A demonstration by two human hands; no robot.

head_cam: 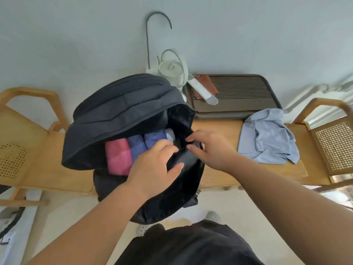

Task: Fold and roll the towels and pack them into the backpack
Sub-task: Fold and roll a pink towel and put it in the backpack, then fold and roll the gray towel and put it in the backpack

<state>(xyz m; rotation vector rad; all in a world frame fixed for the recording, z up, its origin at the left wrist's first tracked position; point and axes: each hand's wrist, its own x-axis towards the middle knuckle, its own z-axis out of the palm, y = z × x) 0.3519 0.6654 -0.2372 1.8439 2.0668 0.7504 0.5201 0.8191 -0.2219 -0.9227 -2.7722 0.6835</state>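
While both hands pinched the backpack's [122, 104] dark rim, the light blue towel [267, 136] lay loose at three o'clock, nearer the right hand [212, 148] than the left hand [154, 165].

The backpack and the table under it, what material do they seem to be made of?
Backpack: probably woven synthetic fabric, dark and matte; it creases and sags softly. Table: seems to be light wood or wood veneer, smooth finish, with faint grain lines visible.
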